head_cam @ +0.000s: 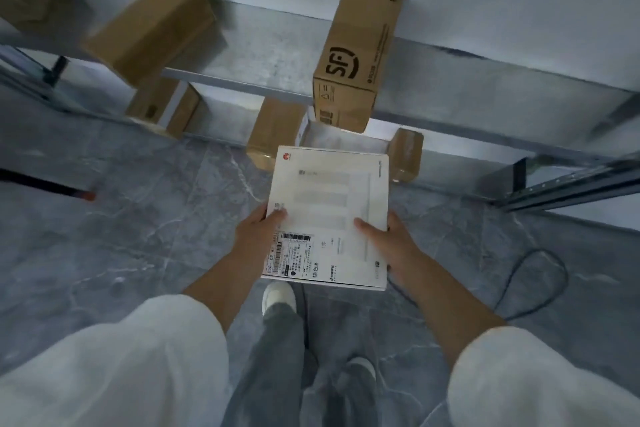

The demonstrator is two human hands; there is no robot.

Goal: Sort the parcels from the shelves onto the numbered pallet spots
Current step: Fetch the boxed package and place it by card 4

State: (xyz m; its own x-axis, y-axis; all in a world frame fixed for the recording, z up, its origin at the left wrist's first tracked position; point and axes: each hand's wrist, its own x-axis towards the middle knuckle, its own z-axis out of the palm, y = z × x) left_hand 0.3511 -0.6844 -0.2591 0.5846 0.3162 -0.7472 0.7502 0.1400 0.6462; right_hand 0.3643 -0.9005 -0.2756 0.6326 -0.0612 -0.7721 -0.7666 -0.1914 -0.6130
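Both hands grip a flat white parcel: left hand (258,230) on its left edge, right hand (388,236) on its right, held above open floor (156,218), near the shelf (433,80) edge.

Upper shelf (277,42) ran across straight ahead. The SF box (356,59) stood upright on it, overhanging the front edge just beyond the far end of the white parcel (329,215), and closed the way straight forward. Open shelf surface showed between the SF box and a tilted brown box (152,31) to the left, and again right of the SF box.

Below the shelf, room was tight: three brown boxes (166,107) (277,128) (407,154) with narrow gaps between.

Floor (156,236) on the left was open up to a black rod (45,184). On the right lay a looped cable (533,284) and a shelf rail (571,187).
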